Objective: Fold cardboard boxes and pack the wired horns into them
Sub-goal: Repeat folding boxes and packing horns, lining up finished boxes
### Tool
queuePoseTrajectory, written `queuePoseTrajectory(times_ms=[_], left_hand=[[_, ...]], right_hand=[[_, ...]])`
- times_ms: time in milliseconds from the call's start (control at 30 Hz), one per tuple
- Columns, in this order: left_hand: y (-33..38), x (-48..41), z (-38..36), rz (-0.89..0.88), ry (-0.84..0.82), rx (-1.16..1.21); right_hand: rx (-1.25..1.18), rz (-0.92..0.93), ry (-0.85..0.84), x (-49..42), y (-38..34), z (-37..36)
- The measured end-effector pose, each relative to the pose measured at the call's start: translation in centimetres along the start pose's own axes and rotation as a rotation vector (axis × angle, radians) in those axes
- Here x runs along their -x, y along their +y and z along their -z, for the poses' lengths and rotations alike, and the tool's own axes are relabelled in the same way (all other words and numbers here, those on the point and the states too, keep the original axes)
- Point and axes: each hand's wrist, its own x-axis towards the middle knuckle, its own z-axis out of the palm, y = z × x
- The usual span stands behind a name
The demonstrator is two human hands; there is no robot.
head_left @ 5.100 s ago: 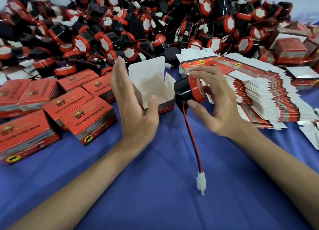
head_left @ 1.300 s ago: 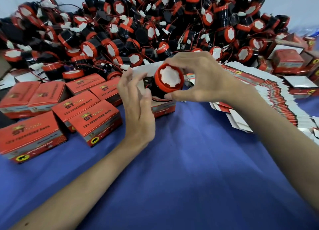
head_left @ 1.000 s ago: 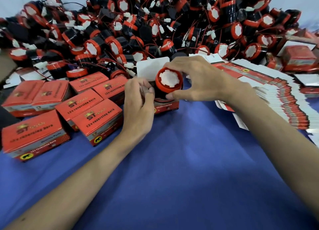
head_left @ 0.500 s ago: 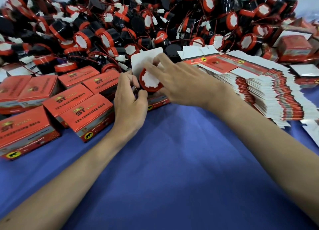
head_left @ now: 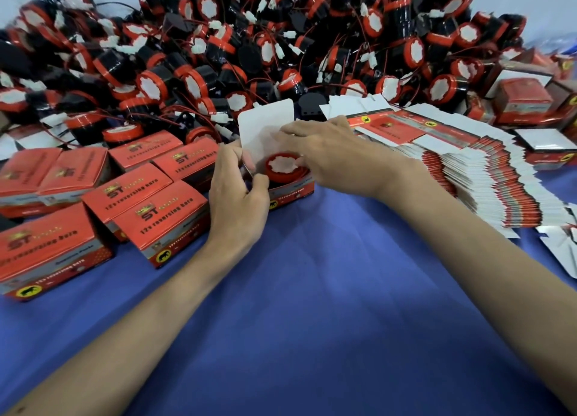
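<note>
Head view: an open box of thin red printed cardboard stands on the blue cloth surface, its white, round-cornered lid flap upright at the back. Inside sits one horn, a black cylinder with a red rim and a ragged white paper disc facing up. The left hand has its fingers curled, thumb and forefinger pinching the box's left wall. The right hand lies across the horn's far side with fingers extended against the flap and grips nothing. Five seconds earlier the horn was held outside the box with its red-and-black wire dangling; half a second ago it stood higher, and it now sits low between the walls, wire out of sight. Closed boxes lie just left, touching one another. Flat box blanks fan out in a stack to the right. A heap of horns with tangled wires and white plugs rises behind, close against the flap.
</note>
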Motion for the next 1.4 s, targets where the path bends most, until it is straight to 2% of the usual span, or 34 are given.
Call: queuePoseTrajectory(times_ms=[100, 300, 500, 633, 733, 900, 1267, 1400], left_hand=[[-0.2, 0.1, -0.1, -0.009, 0.011, -0.021], [-0.2, 0.0, -0.1, -0.014, 0.027, -0.044], [-0.2, 0.0, -0.2, -0.027, 0.018, -0.052], [-0.2, 0.1, -0.3, -0.008, 0.042, -0.043], [0.0, 0.2, -0.4, -0.005, 0.057, -0.075], [0.2, 0.0, -0.2, 0.062, 0.082, -0.008], [-0.2, 0.1, -0.3, 0.059, 0.089, 0.001], [-0.2, 0.1, -0.3, 0.048, 0.078, -0.005]], right_hand=[[-0.083, 0.012, 0.043, 0.0, 0.5, 0.2], [-0.023, -0.012, 0.075, 0.2, 1.0, 0.1], [0.218, -0.059, 0.133, 0.6, 0.7, 0.3], [0.038, -0.060, 0.061, 0.3, 0.4, 0.3], [-0.132, -0.031, 0.060, 0.2, 0.9, 0.5], [-0.267, 0.003, 0.062, 0.4, 1.3, 0.8], [-0.086, -0.055, 0.060, 0.3, -0.5, 0.8], [-0.125, -0.010, -0.058, 0.5, 0.1, 1.3]])
